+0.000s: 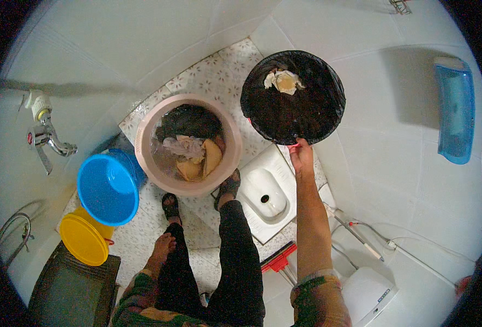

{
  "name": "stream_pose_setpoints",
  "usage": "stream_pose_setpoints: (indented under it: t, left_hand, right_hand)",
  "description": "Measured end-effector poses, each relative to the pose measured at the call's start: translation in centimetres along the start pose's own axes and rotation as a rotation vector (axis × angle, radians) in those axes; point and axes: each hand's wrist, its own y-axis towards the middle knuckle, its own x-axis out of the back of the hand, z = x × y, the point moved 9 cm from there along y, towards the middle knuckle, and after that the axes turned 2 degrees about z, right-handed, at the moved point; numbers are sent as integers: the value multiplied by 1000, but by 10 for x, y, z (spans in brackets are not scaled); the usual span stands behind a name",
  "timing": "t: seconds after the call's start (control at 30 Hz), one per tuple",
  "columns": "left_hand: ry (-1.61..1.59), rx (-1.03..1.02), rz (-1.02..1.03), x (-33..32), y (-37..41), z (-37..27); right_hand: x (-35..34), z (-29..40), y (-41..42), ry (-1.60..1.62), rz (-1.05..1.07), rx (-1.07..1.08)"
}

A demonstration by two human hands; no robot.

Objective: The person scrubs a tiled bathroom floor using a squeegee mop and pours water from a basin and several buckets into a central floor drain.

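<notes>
My right hand (302,157) grips the near rim of a round bin lined with a black plastic bag (306,114), held up at the upper right. Crumpled pale paper or wrapping (284,81) lies in the bin. My left hand (165,245) hangs by my left thigh with nothing visible in it; its fingers look loosely curled. In front of my feet stands a pink plastic tub (143,163) of water, with dark cloth (190,120), a pale lilac cloth (183,146) and tan pieces of cloth (212,157) soaking in it.
A squat toilet (265,192) is set in the floor at right. Left of the tub stand a blue bucket (108,188) and a lidded yellow bucket (84,237), below a wall tap (49,137). A red floor squeegee (280,259) and a white cistern (365,292) are at lower right.
</notes>
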Motion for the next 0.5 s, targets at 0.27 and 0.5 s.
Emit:
stream_pose_setpoints:
  t: [0.27, 0.5]
  left_hand:
    - [-222, 255, -121, 29, -16, -4]
    - [-109, 204, -57, 30, -17, -18]
  right_hand:
    - [13, 5, -35, -18, 59, 54]
    - [48, -6, -37, -72, 0, 35]
